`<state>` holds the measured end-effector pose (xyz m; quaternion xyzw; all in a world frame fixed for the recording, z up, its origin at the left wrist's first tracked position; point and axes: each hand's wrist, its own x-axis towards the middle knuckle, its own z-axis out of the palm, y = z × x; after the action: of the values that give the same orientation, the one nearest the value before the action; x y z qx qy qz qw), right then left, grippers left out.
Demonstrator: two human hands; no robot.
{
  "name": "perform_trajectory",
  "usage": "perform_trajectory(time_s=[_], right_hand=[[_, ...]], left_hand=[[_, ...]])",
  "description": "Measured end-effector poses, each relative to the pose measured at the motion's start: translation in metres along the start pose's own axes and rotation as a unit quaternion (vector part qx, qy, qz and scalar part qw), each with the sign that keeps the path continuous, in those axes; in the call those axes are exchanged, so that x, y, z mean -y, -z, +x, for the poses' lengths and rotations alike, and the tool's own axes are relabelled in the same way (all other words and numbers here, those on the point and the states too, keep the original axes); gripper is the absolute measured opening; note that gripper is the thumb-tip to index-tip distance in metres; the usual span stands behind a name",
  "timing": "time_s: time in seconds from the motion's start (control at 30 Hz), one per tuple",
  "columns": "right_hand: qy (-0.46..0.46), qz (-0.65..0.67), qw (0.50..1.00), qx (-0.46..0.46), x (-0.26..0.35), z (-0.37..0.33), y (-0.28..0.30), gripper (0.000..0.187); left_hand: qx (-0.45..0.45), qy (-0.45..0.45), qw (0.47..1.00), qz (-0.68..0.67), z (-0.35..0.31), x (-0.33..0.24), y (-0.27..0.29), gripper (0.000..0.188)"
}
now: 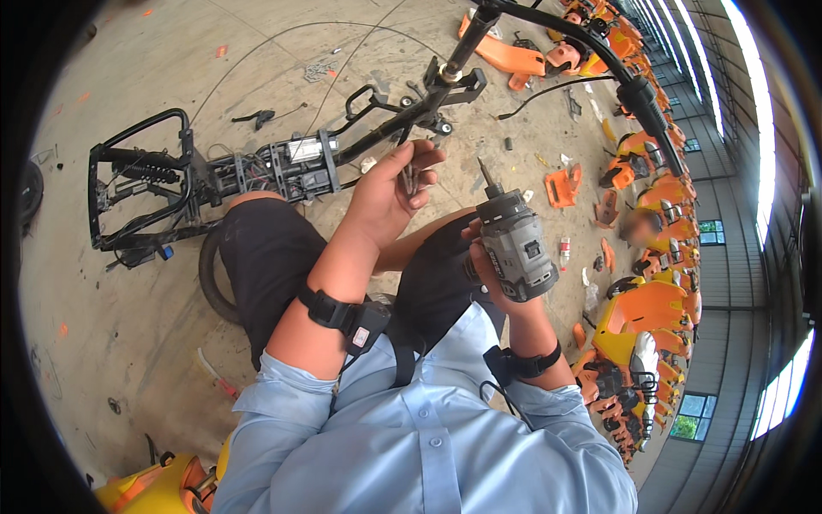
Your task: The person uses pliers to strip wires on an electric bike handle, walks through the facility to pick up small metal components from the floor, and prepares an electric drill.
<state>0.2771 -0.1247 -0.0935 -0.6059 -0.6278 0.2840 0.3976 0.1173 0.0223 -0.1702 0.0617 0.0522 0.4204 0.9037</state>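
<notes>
My right hand (486,265) grips a grey and black cordless power driver (518,244) around its body, with its long thin bit (486,171) pointing up and away from me. My left hand (396,184) is raised in front of the bare scooter frame (377,137), its fingers curled around small dark metal pieces (411,178). Exactly what those pieces are is too small to tell. Neither the bit nor the left hand's pieces visibly touch the frame. A battery-like box with wiring (304,152) sits in the frame, left of my left hand.
The handlebar (591,43) with its black grip reaches across the upper right. Orange plastic parts (562,186) and scraps lie on the concrete floor. Rows of orange and yellow scooters (638,321) line the right side, where a person (640,230) is visible. A loose brake lever (254,118) lies beyond the frame.
</notes>
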Motion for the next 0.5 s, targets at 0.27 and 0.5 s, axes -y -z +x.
perform_trajectory(time_s=[0.27,0.5], right_hand=[[-0.002,0.12,0.989,0.088,0.001,-0.007,-0.017,0.042],[-0.098,0.438,0.889,0.091,-0.032,0.009,-0.037,0.056]], left_hand=[[0.049,-0.015,0.998,0.048,-0.019,-0.012,-0.003,0.036],[-0.081,-0.023,0.974,0.21,-0.03,-0.015,-0.006,0.035]])
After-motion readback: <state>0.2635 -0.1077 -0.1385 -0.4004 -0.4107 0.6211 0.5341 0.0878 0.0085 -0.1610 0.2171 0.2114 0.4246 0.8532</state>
